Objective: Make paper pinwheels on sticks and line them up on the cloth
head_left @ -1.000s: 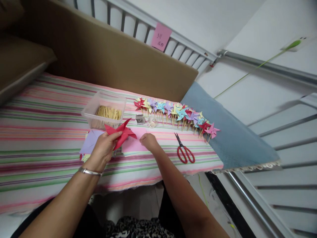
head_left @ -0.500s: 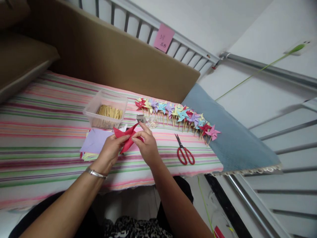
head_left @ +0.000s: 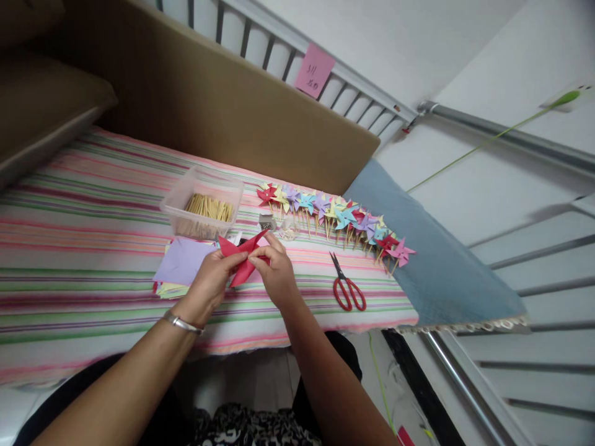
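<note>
A red paper pinwheel (head_left: 242,267), its blades partly folded in, is held above the striped cloth. My left hand (head_left: 214,272) pinches it from the left, thumb near its middle. From the right, my right hand (head_left: 274,263) grips a fold of the same paper between thumb and fingers. Left of the hands lies a stack of coloured paper sheets (head_left: 181,260), a purple one on top. Behind them a clear plastic box (head_left: 174,214) holds wooden sticks (head_left: 211,207). Small metal pins appear to lie in a little container (head_left: 267,222) just beyond my fingers.
Finished pinwheels (head_left: 344,215) on sticks lie in a long row at the back right. Red-handled scissors (head_left: 346,286) rest right of my hands. A cardboard panel (head_left: 223,105) stands along the back, and the striped cloth (head_left: 93,248) covers the work surface.
The view has shifted slightly. Both hands keep their hold on the red pinwheel, and its upper right point looks a little lower against my right fingers.
</note>
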`<state>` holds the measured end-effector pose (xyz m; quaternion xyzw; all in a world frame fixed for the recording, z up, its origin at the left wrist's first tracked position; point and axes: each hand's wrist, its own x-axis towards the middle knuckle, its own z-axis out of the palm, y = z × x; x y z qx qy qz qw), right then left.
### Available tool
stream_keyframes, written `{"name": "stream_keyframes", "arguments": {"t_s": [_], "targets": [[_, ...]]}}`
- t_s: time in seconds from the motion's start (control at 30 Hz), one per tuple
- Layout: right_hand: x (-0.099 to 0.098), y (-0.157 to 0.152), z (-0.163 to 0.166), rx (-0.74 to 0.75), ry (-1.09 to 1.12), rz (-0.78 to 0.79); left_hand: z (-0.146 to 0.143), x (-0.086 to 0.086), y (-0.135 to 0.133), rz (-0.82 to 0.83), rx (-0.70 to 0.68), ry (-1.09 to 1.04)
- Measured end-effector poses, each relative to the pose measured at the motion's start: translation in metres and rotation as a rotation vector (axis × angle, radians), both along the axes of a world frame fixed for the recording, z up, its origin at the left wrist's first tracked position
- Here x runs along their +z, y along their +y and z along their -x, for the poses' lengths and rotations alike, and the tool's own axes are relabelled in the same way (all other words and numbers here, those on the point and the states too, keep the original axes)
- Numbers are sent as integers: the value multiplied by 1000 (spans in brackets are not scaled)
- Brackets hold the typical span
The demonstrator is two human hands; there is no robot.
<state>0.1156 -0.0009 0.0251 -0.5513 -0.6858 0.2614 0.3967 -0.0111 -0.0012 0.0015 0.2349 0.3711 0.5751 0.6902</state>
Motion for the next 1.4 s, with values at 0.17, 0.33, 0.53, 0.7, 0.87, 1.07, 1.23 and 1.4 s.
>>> {"name": "stream_keyframes", "arguments": {"t_s": [0.17, 0.33, 0.53, 0.7, 0.87, 1.07, 1.23, 1.4], "targets": [[1, 0, -2, 5, 33, 23, -1, -1, 1, 1, 6, 6], [3, -1, -3, 12, 62, 62, -1, 0, 0, -7, 2, -12], [3, 1, -3, -11, 80, 112, -2, 0, -1, 1, 4, 26], [3, 2, -4, 3, 85, 119, -2, -1, 0, 3, 21, 40], [2, 2, -4, 1, 97, 126, -3, -5, 1, 5, 42, 59], [-1, 2, -2, -10, 208, 100, -3, -7, 1, -5, 63, 132], [-2, 2, -3, -27, 297, 126, -1, -3, 0, -24, 2, 112], [0, 1, -3, -52, 385, 179, 0, -3, 1, -52, -60, 86]]}}
